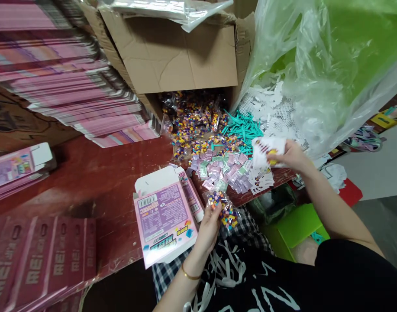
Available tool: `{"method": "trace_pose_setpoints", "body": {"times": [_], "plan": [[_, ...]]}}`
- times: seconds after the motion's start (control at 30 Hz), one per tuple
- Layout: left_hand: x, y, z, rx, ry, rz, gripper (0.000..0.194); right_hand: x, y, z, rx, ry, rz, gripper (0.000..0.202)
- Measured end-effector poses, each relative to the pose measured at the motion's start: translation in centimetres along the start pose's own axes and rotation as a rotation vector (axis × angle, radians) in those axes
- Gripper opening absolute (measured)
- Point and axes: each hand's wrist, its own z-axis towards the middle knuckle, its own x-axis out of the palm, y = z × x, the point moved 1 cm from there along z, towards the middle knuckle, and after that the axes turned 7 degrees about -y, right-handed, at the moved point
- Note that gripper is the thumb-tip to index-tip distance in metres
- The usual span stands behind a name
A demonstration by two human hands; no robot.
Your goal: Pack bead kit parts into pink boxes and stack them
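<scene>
Maybe so none drop, beads (230, 217) are pinched in the left grip (208, 229) beside the pink box (166, 219). Paper (260, 155) is pinched in the right grip (296, 157).

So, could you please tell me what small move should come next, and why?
Probably bring the printed sheet in the right hand over to the bag of coloured pieces in the left hand: the two are held apart, and the pink box beside the left hand has its white flap open.
</scene>
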Motion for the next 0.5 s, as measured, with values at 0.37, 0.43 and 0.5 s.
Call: {"method": "trace_pose_setpoints", "body": {"times": [0.37,0.43,0.5], "plan": [[0.7,0.3,0.8,0.131,0.000,0.012,0.065,12.9,1.7,3.1,0.073,-0.198,0.228,0.046],[0.6,0.2,0.2,0.106,0.025,0.016,0.063,12.7,-0.2,8.5,0.117,-0.292,-0.002,0.044],[0.6,0.1,-0.4,0.072,0.066,0.030,0.060,13.3,-1.6,12.2,0.150,-0.276,-0.243,0.040]]}}
